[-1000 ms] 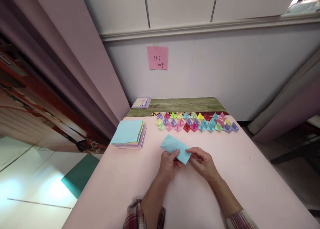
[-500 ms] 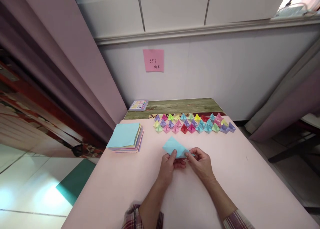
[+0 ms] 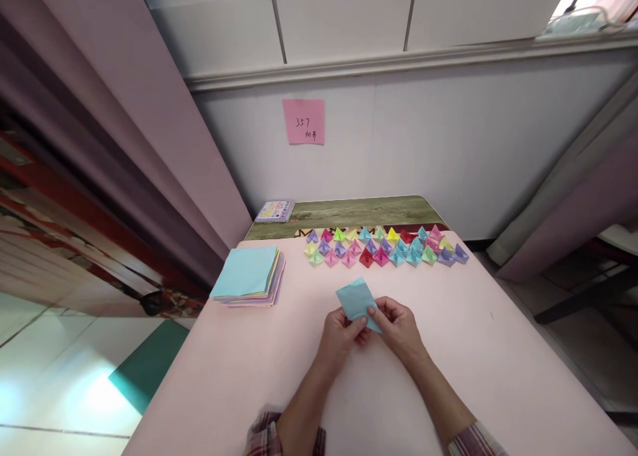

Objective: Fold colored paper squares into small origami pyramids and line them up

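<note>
A light blue sheet of origami paper (image 3: 355, 299), folded into a small square, is held up over the table between both hands. My left hand (image 3: 339, 333) pinches its lower left edge, thumb on top and fingers beneath. My right hand (image 3: 397, 324) grips the lower right side with the thumb pressed on the face of the paper. Beyond them stand rows of small folded paper boats (image 3: 381, 256) in many colours. To the left lies a stack of square coloured paper (image 3: 245, 272), with light blue on top.
The pink tabletop (image 3: 239, 369) carries all of this. A small printed pack (image 3: 275, 211) lies at the back left on a green wood-patterned strip (image 3: 349, 211). A pink note (image 3: 304, 121) is stuck on the wall. A curtain (image 3: 194, 123) hangs at the left.
The blue paper has gone from a wider folded shape to a compact square and is turned. My left thumb has moved lower and right, closer to the right hand.
</note>
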The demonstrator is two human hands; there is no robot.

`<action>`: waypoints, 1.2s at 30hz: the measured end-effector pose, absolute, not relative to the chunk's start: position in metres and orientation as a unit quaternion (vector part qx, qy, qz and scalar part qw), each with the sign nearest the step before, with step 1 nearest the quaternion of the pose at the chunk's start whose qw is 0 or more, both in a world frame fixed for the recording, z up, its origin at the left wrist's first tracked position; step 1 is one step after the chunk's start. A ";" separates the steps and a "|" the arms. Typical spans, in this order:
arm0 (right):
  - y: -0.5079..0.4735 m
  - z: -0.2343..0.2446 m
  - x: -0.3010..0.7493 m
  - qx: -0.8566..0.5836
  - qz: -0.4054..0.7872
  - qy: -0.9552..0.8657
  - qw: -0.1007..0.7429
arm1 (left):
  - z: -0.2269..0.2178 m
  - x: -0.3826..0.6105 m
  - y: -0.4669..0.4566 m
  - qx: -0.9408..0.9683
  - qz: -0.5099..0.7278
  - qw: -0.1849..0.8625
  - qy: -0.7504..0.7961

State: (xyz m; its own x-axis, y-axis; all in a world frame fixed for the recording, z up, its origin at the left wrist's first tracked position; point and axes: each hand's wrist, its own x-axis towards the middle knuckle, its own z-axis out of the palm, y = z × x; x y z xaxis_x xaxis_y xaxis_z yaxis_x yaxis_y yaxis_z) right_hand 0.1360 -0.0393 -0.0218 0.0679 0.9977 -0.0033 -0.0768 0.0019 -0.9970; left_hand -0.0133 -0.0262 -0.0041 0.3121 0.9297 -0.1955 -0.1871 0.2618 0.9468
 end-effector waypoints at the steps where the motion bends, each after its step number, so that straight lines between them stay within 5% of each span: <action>1: -0.040 -0.022 0.136 -0.495 0.510 -0.456 0.536 | -0.003 -0.013 -0.027 0.443 0.427 0.671 0.414; 7: -0.043 -0.026 0.129 -0.485 0.527 -0.476 0.511 | -0.001 -0.012 -0.026 0.382 0.498 0.665 0.405; 14: -0.042 -0.012 0.136 -0.472 0.480 -0.436 0.597 | -0.003 -0.014 -0.024 0.375 0.474 0.667 0.436; 36: -0.041 -0.019 0.156 -0.547 0.332 -0.559 0.527 | -0.009 -0.021 -0.023 0.439 0.446 0.662 0.412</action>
State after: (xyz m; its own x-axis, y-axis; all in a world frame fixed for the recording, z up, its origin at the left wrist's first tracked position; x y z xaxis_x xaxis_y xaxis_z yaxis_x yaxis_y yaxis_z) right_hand 0.1565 -0.0412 -0.0193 0.1548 0.9618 0.2256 0.2613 0.1804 -0.9483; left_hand -0.0207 -0.0227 -0.0087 0.2614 0.9530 -0.1533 -0.2286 0.2154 0.9494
